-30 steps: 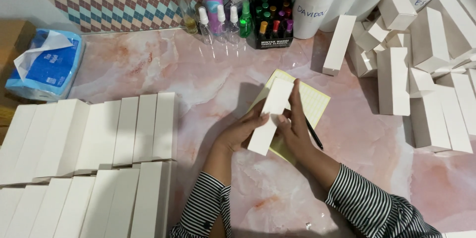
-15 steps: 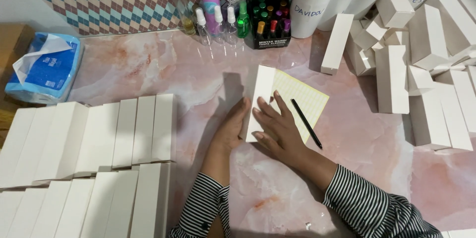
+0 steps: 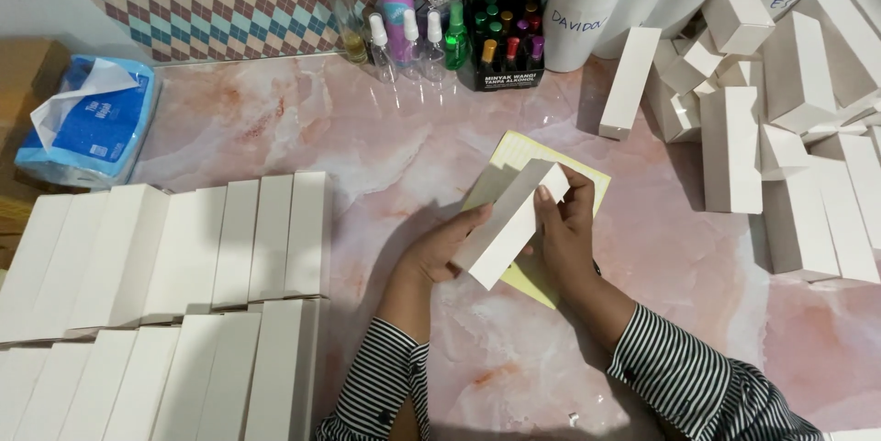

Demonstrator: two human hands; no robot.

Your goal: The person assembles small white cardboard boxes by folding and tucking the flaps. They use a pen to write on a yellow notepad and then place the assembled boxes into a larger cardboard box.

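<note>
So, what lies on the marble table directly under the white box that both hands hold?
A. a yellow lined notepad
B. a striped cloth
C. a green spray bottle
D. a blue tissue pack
A: the white box, held between the left hand and the right hand, hangs over the yellow lined notepad, whose corners show around it on the table.

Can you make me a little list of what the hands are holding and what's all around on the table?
left hand: holds the lower end of the white box
right hand: grips the box near its top
under the box: yellow notepad
left side: neat rows of flat white boxes
right side: jumbled pile of white boxes
back: small spray bottles, white bottles
far left: blue tissue pack
table: pink marble
</note>
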